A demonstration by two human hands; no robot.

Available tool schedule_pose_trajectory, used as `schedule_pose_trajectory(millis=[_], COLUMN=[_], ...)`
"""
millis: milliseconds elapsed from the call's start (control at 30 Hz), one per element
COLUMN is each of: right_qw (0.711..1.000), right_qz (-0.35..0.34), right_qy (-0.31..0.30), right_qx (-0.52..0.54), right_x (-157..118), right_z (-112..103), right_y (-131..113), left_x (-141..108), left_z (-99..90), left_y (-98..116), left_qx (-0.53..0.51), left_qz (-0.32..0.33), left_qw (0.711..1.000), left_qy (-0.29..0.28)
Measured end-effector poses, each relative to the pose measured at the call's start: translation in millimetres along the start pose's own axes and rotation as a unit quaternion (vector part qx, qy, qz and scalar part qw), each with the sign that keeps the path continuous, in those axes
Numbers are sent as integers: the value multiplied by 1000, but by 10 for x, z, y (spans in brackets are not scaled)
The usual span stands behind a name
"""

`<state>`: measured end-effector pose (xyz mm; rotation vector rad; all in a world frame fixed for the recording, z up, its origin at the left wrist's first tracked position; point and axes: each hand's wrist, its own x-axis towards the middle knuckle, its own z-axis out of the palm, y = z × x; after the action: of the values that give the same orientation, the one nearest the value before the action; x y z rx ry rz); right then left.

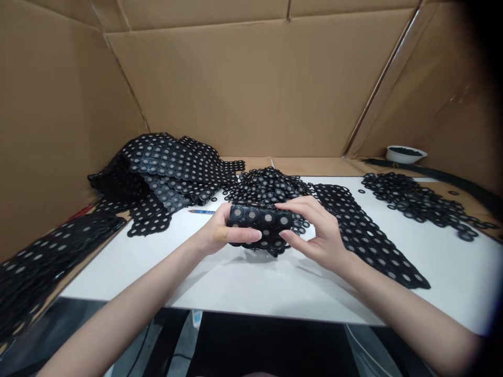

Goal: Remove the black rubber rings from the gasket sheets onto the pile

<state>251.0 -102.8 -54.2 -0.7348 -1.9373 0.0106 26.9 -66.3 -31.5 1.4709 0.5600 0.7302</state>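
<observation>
Above the front of the white table, a folded piece of black mesh made of joined rings [260, 216] is held between both hands. My left hand [226, 230] grips its left end, thumb lying along the front and the other fingers hidden behind. At its right end, my right hand [316, 225] pinches the top edge with the fingertips, the thumb at the front. Behind the held piece rises a heap of loose black rings [269, 183]. A flat strip of the same ring mesh [361, 233] lies beyond my right hand.
A large crumpled ring sheet [168, 162] lies back left, with stacked sheets [47, 251] nearer. A blue pencil [202, 212] lies by my left hand. More loose rings [416, 199] and a white bowl [405, 154] are at right. Cardboard walls [220, 89] surround the table [204, 283].
</observation>
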Motion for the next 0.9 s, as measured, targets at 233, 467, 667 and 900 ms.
schedule_pose_trajectory(millis=[233,467,667,900], right_qw=[1000,1000,1000,999], right_qz=[-4,6,9,22], right_qy=[8,7,4,10], right_qx=[21,28,26,27], right_x=[-13,-29,-25,-29], right_z=[6,16,8,9], right_y=[51,70,54,55], left_x=[-11,-14,-18,-10], left_z=[-46,-6,-7,-4], left_y=[-49,-21,-40,-43], left_qx=[29,2,-10,-10], left_qz=[19,19,5,-4], left_qw=[999,999,1000,1000], left_qy=[-25,-40,-23,-19])
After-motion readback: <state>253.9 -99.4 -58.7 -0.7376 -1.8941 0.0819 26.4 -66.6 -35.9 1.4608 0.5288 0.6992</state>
